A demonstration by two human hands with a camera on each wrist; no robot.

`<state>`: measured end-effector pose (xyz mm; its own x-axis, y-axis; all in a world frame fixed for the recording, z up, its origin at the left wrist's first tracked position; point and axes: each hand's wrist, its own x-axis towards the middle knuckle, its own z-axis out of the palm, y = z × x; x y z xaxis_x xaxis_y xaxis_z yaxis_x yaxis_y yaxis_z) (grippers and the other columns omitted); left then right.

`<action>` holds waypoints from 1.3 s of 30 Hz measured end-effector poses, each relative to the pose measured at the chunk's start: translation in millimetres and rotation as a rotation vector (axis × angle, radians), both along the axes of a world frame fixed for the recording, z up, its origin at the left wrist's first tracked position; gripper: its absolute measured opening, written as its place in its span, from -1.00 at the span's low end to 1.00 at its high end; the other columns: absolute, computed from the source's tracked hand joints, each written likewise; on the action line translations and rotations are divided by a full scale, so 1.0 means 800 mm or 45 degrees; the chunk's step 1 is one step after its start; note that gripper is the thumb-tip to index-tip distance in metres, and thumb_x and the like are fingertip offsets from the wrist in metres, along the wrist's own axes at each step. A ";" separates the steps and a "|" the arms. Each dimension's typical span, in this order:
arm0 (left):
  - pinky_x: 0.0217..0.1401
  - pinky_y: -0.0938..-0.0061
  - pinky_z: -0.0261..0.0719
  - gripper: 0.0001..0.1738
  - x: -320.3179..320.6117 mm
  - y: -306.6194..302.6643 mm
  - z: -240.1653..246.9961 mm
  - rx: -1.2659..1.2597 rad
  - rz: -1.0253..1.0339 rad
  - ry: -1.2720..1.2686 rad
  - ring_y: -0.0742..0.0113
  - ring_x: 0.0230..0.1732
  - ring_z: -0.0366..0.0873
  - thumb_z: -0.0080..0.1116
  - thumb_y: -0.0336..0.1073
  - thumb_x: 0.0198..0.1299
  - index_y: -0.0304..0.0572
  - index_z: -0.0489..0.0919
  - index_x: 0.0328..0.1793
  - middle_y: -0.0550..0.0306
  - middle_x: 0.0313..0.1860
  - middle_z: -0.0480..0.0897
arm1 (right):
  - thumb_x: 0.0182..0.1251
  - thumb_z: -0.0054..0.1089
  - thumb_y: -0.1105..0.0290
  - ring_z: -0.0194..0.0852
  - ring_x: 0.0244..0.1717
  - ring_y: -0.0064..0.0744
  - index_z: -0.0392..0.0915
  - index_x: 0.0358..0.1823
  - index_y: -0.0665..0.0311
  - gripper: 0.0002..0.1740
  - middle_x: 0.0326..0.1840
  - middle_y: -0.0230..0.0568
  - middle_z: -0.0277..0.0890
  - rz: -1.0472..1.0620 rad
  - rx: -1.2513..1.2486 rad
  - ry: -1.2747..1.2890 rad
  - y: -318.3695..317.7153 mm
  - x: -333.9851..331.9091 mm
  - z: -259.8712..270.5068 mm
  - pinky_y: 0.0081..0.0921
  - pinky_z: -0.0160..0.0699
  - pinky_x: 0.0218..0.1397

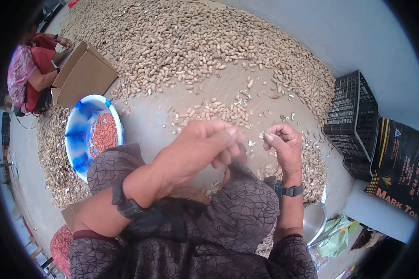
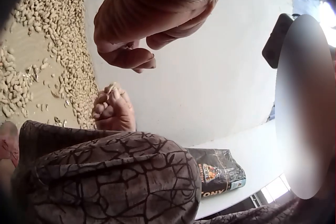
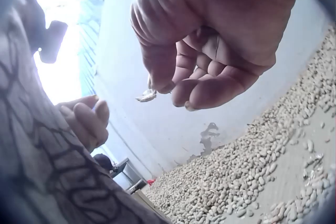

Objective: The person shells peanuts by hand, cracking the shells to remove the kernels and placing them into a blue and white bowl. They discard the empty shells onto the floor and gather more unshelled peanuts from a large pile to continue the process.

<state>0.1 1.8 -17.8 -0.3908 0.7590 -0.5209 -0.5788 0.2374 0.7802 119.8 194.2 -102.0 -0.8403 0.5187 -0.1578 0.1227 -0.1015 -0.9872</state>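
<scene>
My right hand [image 1: 286,145] pinches a pale bit of peanut shell [image 3: 147,96] between thumb and fingertips, above my right knee. To its left, my left hand [image 1: 205,142] hovers over my lap with fingers curled inward. In the left wrist view its thumb stands a little apart from the bent fingers; I cannot tell whether something lies inside them. The two hands are apart. On the floor in front is a small pile of peanuts [image 1: 221,113] with shell bits about it. A blue and white basin [image 1: 74,139] on the left holds reddish shelled peanuts [image 1: 104,130].
A large heap of unshelled peanuts [image 1: 172,42] spreads along the wall [image 1: 312,28]. Black plastic crates [image 1: 351,109] and a black printed bag [image 1: 398,162] stand right. A metal bowl [image 1: 314,221] is beside me. Another person [image 1: 25,74] sits by a cardboard box [image 1: 91,76].
</scene>
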 end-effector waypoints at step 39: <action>-0.59 0.79 0.15 -0.68 0.053 0.025 0.011 0.336 -0.360 0.279 0.68 -0.59 0.24 -0.02 -0.12 0.18 -0.25 0.54 -0.35 0.33 -0.57 0.44 | -0.14 0.21 0.52 0.38 -0.69 -0.20 0.40 -0.62 0.31 -0.87 -0.71 -0.15 0.36 0.116 1.221 0.348 -0.071 0.051 0.143 -0.43 0.29 -0.65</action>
<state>42.1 21.8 -9.1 -0.2279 0.9478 -0.2229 -0.3341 0.1389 0.9322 160.5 137.3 12.1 -0.8283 0.2570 0.4979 -0.1530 0.7511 -0.6422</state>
